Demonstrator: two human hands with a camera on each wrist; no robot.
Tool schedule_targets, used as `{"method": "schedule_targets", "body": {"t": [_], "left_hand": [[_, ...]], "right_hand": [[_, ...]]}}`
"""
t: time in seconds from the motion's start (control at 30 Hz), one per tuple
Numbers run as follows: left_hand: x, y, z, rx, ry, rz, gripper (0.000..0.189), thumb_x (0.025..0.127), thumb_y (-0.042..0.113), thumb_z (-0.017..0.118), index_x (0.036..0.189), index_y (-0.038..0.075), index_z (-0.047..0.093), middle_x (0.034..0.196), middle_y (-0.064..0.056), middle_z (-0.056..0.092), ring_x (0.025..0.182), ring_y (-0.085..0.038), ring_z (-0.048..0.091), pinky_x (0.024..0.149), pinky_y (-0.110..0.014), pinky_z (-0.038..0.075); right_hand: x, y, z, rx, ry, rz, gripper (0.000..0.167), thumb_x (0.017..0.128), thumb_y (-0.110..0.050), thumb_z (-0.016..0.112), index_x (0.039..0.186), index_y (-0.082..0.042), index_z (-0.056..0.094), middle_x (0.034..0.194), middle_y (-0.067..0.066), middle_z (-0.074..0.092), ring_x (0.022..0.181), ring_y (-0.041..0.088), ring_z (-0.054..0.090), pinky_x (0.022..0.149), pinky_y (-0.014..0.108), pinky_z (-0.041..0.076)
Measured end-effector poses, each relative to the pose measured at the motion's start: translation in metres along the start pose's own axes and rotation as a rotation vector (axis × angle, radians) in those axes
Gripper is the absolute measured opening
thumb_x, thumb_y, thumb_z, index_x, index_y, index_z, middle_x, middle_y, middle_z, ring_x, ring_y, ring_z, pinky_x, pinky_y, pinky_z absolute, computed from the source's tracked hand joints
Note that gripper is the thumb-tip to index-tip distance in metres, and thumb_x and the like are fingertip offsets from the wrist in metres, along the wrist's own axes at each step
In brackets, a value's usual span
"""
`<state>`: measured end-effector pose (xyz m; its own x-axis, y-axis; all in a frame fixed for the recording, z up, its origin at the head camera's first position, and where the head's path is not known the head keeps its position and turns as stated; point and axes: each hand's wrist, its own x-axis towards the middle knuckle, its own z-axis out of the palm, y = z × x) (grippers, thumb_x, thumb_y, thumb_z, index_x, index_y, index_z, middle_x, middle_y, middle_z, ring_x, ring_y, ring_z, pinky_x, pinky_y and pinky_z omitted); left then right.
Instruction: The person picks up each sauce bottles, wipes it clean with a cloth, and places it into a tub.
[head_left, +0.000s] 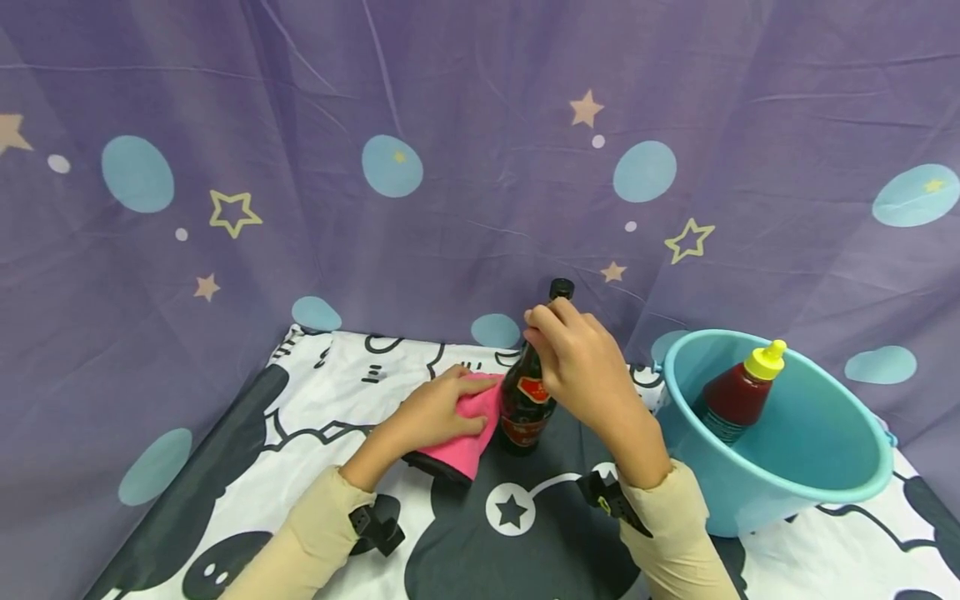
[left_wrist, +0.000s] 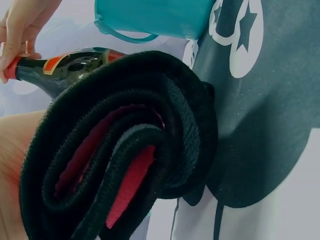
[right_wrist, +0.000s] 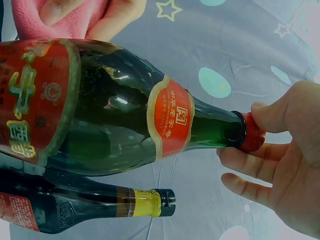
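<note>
My right hand [head_left: 588, 358] pinches the red cap [right_wrist: 254, 132] of a green glass vinegar bottle [right_wrist: 115, 115] between thumb and fingers. The bottle stands upright on the cloth-covered table, with a red label on its body and a smaller one at the neck. From the other side my left hand [head_left: 438, 412] grips a folded pink cloth [head_left: 468, 433] with a black edge, held against the bottle's side. Rolled layers of that cloth [left_wrist: 120, 165] fill much of the left wrist view. Behind the vinegar bottle is a second dark bottle [right_wrist: 75, 205] with a black cap and yellow neck band.
To the right stands a light blue bucket [head_left: 780, 479] with a red squeeze bottle [head_left: 738, 396] leaning inside, its yellow top [head_left: 765, 361] above the rim. A purple patterned curtain [head_left: 480, 167] hangs directly behind the table. A black-and-white printed cloth [head_left: 540, 542] covers the tabletop.
</note>
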<state>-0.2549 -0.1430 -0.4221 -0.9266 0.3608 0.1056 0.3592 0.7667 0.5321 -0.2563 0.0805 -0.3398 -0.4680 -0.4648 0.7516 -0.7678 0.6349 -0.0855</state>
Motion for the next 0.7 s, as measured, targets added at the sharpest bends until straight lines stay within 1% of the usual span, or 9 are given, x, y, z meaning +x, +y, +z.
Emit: {"method": "schedule_targets", "body": {"t": [0.17, 0.43, 0.57, 0.7], "left_hand": [[0.0008, -0.0008, 0.004, 0.01, -0.024, 0.019, 0.061, 0.085, 0.023, 0.076, 0.144, 0.023, 0.06, 0.122, -0.012, 0.061, 0.078, -0.019, 0.053, 0.069, -0.033, 0.043], [0.0007, -0.0048, 0.0084, 0.039, -0.062, 0.008, 0.06, 0.082, 0.021, 0.077, 0.141, 0.021, 0.064, 0.116, -0.011, 0.062, 0.075, -0.017, 0.052, 0.065, -0.032, 0.043], [0.0009, -0.0064, 0.0083, 0.052, -0.072, 0.01, 0.06, 0.082, 0.023, 0.078, 0.14, 0.022, 0.064, 0.121, -0.011, 0.062, 0.08, -0.017, 0.055, 0.071, -0.034, 0.046], [0.0009, -0.0068, 0.0056, 0.06, -0.058, 0.012, 0.059, 0.082, 0.023, 0.079, 0.14, 0.024, 0.065, 0.13, -0.012, 0.061, 0.092, -0.022, 0.062, 0.081, -0.041, 0.051]], "right_hand": [[0.0001, 0.0005, 0.0004, -0.002, 0.005, -0.011, 0.013, 0.097, -0.01, 0.067, 0.109, -0.004, 0.068, 0.094, 0.009, 0.061, 0.07, 0.023, 0.053, 0.067, 0.036, 0.048], [0.0013, -0.0006, 0.0008, 0.001, 0.006, -0.01, 0.012, 0.098, -0.01, 0.067, 0.108, -0.005, 0.067, 0.094, 0.009, 0.06, 0.069, 0.023, 0.052, 0.069, 0.037, 0.047], [0.0015, -0.0005, 0.0003, 0.003, 0.008, -0.005, 0.013, 0.098, -0.011, 0.067, 0.109, -0.005, 0.068, 0.094, 0.009, 0.061, 0.069, 0.023, 0.052, 0.068, 0.037, 0.047], [0.0007, 0.0003, -0.0002, 0.003, 0.003, -0.005, 0.013, 0.097, -0.01, 0.067, 0.109, -0.004, 0.068, 0.094, 0.009, 0.061, 0.069, 0.022, 0.052, 0.068, 0.036, 0.047]]}}
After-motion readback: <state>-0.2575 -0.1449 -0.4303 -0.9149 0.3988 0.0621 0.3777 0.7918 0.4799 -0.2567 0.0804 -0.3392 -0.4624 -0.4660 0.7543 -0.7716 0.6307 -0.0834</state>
